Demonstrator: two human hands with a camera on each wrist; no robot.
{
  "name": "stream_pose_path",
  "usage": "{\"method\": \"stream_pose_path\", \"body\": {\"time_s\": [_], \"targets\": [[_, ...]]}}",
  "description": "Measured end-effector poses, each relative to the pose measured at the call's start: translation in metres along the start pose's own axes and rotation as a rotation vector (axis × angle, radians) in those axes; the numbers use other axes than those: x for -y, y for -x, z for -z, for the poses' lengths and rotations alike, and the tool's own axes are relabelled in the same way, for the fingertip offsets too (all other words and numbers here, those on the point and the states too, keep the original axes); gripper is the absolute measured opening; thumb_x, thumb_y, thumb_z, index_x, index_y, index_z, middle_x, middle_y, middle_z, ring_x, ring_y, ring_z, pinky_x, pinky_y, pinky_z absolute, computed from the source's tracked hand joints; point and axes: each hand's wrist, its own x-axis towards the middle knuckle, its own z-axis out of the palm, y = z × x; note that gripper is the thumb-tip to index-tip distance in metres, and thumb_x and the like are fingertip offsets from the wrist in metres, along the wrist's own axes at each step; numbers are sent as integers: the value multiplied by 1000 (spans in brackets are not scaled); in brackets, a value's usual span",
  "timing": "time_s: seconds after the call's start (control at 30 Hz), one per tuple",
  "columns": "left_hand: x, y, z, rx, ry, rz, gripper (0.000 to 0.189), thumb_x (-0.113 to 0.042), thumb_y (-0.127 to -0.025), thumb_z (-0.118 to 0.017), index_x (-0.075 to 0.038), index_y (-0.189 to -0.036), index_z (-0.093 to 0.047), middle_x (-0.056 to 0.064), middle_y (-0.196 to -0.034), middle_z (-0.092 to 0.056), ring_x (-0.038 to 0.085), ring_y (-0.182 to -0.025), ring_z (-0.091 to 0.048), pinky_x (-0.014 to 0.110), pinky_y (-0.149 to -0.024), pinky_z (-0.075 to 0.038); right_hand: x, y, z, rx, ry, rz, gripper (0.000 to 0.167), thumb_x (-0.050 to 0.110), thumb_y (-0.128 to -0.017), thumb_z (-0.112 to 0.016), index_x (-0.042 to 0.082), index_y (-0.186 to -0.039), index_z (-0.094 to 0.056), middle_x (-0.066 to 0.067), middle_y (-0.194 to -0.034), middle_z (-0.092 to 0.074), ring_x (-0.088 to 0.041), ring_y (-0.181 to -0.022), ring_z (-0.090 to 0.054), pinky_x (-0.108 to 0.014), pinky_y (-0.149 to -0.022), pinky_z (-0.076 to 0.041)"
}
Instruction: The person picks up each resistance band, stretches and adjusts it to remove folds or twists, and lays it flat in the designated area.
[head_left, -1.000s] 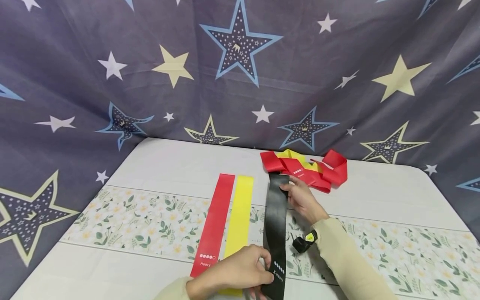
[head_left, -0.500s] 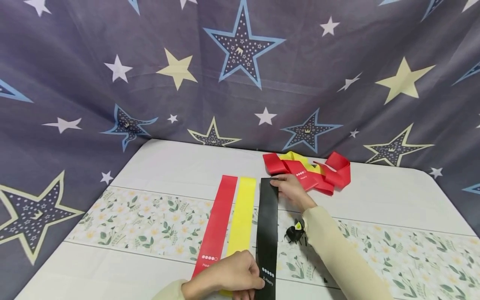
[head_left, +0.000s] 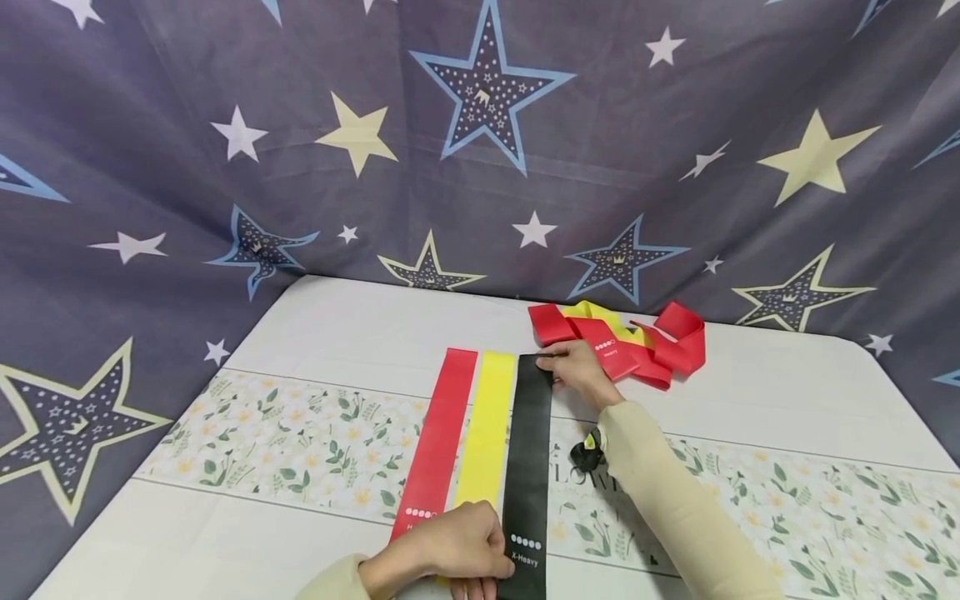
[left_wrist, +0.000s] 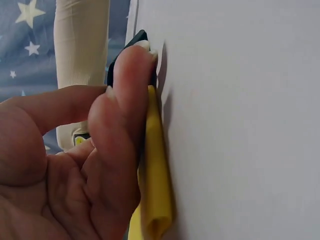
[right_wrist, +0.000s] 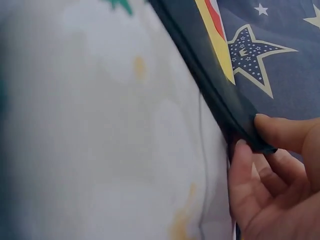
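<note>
Checking the black band (head_left: 527, 467): position, grip?

"Just right of the yellow band (head_left: 483, 442); left hand (head_left: 461, 542) pinches its nearer part, right hand (head_left: 581, 371) its far end; keep tension even, edges parallel"

One black band (head_left: 528, 458) has two hands (head_left: 463, 542) (head_left: 581, 371) on it, one red band (head_left: 438, 433) and one yellow band (head_left: 487, 425) to its left, and one red-and-yellow heap (head_left: 617, 358) at its far right.

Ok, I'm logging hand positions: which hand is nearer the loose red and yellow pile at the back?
Right. The right hand pinches the far end of the black band, close in front of the pile; the left hand is farther away, toward that band's near end.
</note>
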Motion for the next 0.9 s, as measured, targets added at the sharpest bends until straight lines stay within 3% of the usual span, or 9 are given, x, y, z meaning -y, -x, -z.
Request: {"method": "stream_pose_path", "body": {"time_s": [0.13, 0.27, 0.4, 0.53, 0.7, 0.9], "targets": [[-2, -2, -2, 4, -9, 10, 33, -7, -85, -66, 0, -53, -58, 6, -48, -61, 4, -35, -49, 14, -34, -36, 0, 2, 6, -37, 101, 47, 27, 13, -88, -65, 0, -111, -69, -14, -103, -67, -18, -72, -55, -24, -60, -49], [-4, -5, -2, 14, -11, 27, 33, -6, -86, -64, -2, -54, -58, 0, -45, -58, 5, -34, -48, 13, -36, -36, 1, 2, 12, -67, 173, 87, 25, 13, -86, -67, 0, -107, -71, -16, -109, -67, -23, -83, -56, -25, -64, -48], [-5, -4, -2, 13, -22, 39, 33, -7, -85, -65, 0, -54, -59, 0, -44, -56, 6, -34, -47, 14, -40, -37, 1, 2, 13, -18, 187, 111, 24, 12, -85, -68, 1, -107, -71, -16, -102, -69, -21, -74, -57, -26, -62, -49], [-4, -4, -4, -3, -66, 22, 36, -7, -83, -68, 0, -49, -59, 0, -40, -51, 5, -32, -45, 15, -37, -32, -1, 3, 11, 24, 197, 117, 24, 9, -85, -69, -2, -107, -70, -16, -94, -68, -16, -57, -54, -24, -57, -48], [-5, -5, -7, -22, -120, 19, 36, -7, -81, -70, -2, -47, -59, -1, -38, -50, 4, -30, -43, 14, -32, -33, -1, 4, 10, 36, 176, 100, 24, 10, -85, -70, -3, -106, -68, -15, -93, -67, -14, -55, -54, -23, -55, -49], [-8, -4, -6, -52, -118, 22, 36, -11, -81, -71, -2, -48, -61, 1, -40, -54, 4, -30, -46, 19, -33, -41, 2, 8, 18, 64, 153, 64, 19, 16, -90, -64, 0, -97, -57, -9, -77, -60, -15, -55, -54, -24, -55, -48]]}}
